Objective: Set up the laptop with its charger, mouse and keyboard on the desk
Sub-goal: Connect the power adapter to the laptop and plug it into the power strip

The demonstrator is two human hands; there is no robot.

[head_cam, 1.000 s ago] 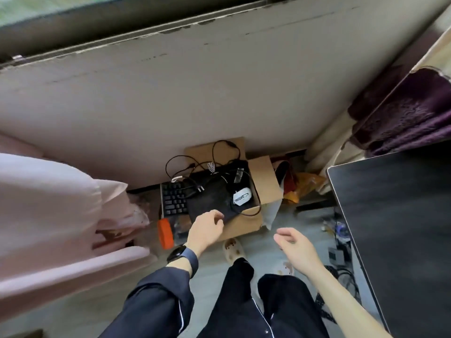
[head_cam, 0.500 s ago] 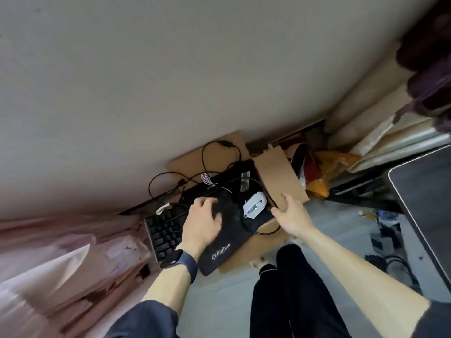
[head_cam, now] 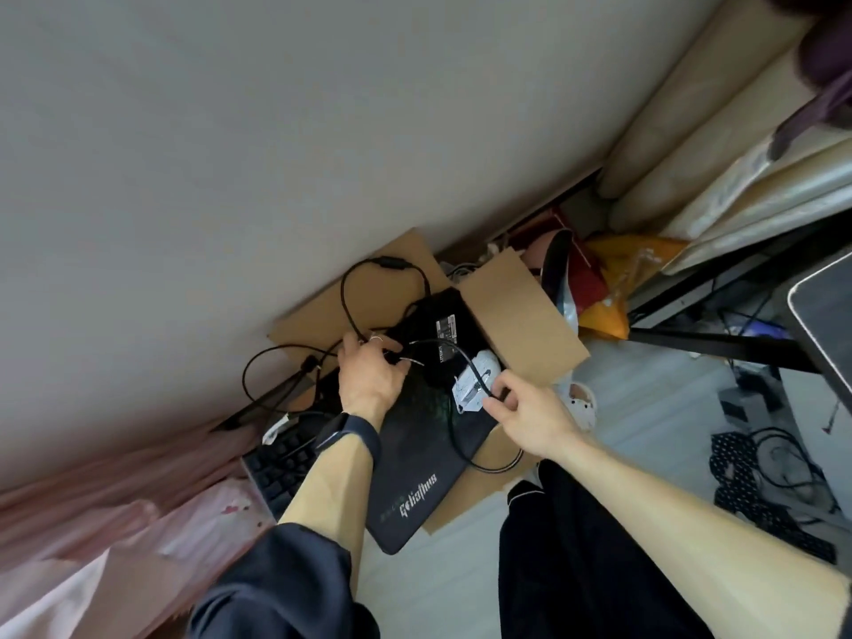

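An open cardboard box (head_cam: pixel 516 311) on the floor against the wall holds a black mouse pad (head_cam: pixel 415 477), a black charger brick (head_cam: pixel 445 334) with looping black cables (head_cam: pixel 369 279) and a white mouse (head_cam: pixel 475 380). A black keyboard (head_cam: pixel 281 458) stands on edge at the box's left side. My left hand (head_cam: pixel 369 375) reaches into the box, its fingers curled around black cable beside the charger brick. My right hand (head_cam: pixel 525 412) pinches a black cable right beside the white mouse. The dark desk (head_cam: pixel 825 311) shows at the right edge.
Pink fabric (head_cam: pixel 115 523) lies at the lower left. Red and yellow bags (head_cam: pixel 599 279) sit behind the box. Under the desk are a black frame bar (head_cam: pixel 719 343) and tangled cables (head_cam: pixel 774 472). Cream cushions (head_cam: pixel 691 145) stand at the upper right. My dark-trousered legs (head_cam: pixel 576 546) fill the bottom.
I have leaned closer to the box. My left hand moved from the mouse pad up to the cables by the charger brick. My right hand moved from the box edge to the cable by the mouse.
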